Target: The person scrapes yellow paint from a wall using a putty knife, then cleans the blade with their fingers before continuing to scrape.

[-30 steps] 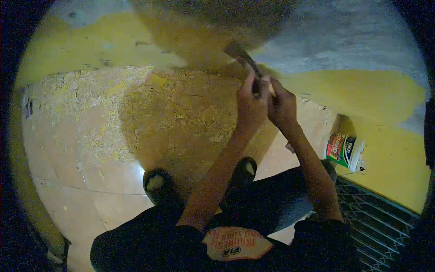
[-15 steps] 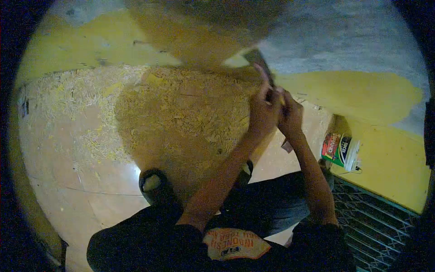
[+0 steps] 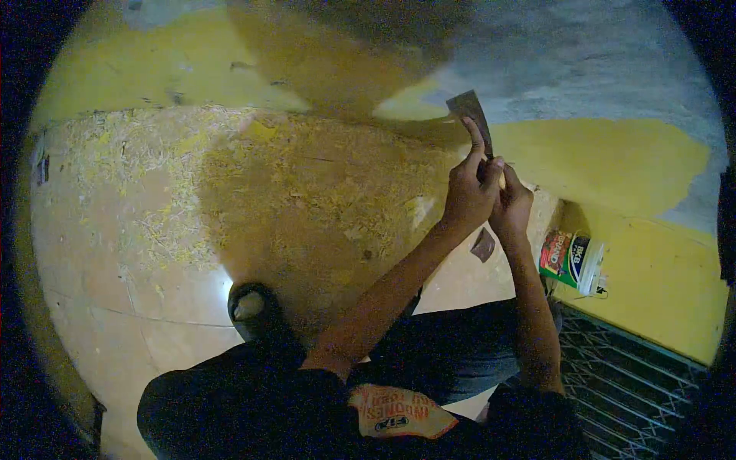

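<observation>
A paint scraper (image 3: 471,113) with a flat, dark blade stands up from my two hands against the lower wall. My left hand (image 3: 471,192) is closed round it, one finger stretched along the blade. Lower on the handle, my right hand (image 3: 512,203) is wrapped close beside the left. The blade's end overlaps the border between bare grey wall (image 3: 567,69) and yellow paint (image 3: 606,157). Much of the handle is hidden by the fingers.
Yellow paint shavings (image 3: 172,199) litter the floor along the wall. A small dark brown piece (image 3: 483,245) lies below my hands. To the right, a labelled plastic tub (image 3: 563,259) leans by a yellow surface, near a metal folding gate (image 3: 636,376). My crossed legs are below.
Both hands and the scraper have shifted to the right, and the blade shows more clearly now. More of the brown piece on the floor has come into sight.
</observation>
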Demonstrator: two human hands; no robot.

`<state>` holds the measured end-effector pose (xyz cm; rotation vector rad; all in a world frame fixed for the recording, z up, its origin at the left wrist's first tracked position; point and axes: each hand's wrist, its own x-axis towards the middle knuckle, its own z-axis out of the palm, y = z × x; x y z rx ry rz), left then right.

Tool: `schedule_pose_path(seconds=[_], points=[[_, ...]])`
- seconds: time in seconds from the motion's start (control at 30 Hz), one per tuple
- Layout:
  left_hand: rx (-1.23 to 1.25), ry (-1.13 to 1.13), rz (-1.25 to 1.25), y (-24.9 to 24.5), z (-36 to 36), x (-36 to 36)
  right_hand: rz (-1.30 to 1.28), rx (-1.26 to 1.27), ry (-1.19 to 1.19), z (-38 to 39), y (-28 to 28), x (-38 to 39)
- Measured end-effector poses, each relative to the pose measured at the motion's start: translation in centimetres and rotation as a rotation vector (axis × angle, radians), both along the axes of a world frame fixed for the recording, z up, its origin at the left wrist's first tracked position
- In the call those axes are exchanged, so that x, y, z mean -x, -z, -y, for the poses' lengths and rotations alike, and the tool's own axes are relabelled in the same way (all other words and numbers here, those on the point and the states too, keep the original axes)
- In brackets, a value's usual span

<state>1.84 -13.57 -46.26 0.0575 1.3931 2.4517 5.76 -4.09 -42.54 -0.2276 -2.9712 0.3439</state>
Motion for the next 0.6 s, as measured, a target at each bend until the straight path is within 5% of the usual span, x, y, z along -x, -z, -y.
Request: schedule_pose_path(seconds=[0.1, 0.27, 0.43, 0.6], points=[[0.112, -0.188, -0.169, 1.4, -0.3, 0.0, -0.046, 0.028, -0.055, 1.7, 0.2, 0.9], [0.002, -0.182, -0.034, 3.0, 4.2, 2.6, 0.073, -0.02, -0.153, 6.5, 0.2, 4.9], [-0.069, -0.262, 0.086, 1.8, 3.7, 2.4, -0.073, -0.042, -0.348, 5.5, 0.2, 4.9], [-0.194, -0.242, -0.053, -1.8, 0.2, 0.4, 0.11, 0.046, 0.047, 6.1, -7.9, 2.3]])
